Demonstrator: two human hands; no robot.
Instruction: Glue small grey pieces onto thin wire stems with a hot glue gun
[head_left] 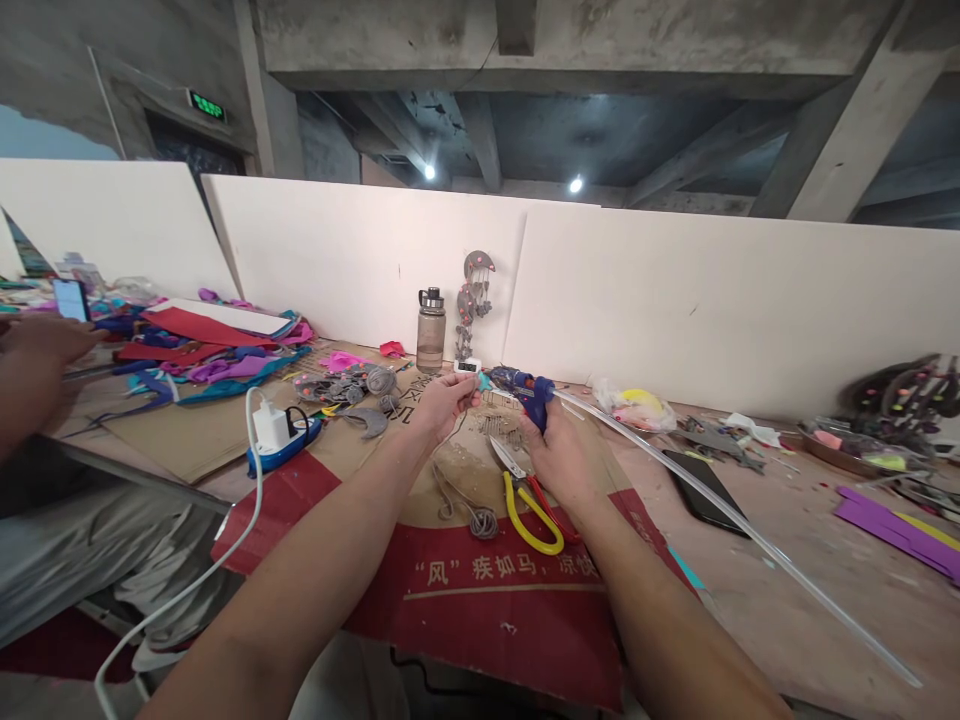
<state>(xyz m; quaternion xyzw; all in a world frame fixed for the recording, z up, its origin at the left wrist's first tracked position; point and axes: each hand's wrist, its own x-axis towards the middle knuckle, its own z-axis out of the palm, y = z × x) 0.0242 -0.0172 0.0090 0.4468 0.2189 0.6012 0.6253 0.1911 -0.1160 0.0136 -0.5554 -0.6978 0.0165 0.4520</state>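
Observation:
Over the cardboard (pixel 480 600), my left hand (pixel 448 402) pinches a small teal piece (pixel 484 381) at its fingertips. Wrapped round the handle of a blue glue gun (pixel 535 397) is my right hand (pixel 559 450). The gun's nozzle points left, close to the teal piece; whether they touch is too small to tell. A long clear glue stick (pixel 720 510) runs from the back of the gun toward the lower right. Scissors (pixel 529 500) with yellow and red handles lie between my forearms, beside a coil of grey cord (pixel 483 521).
Behind stand a bottle (pixel 430 335) and a grey hanging ornament (pixel 478 300). Left are a power strip (pixel 283 448) with a white cable, felt scraps (pixel 217 345) and another person's arm (pixel 37 370). A black phone (pixel 703 490) lies right, under the glue stick's line.

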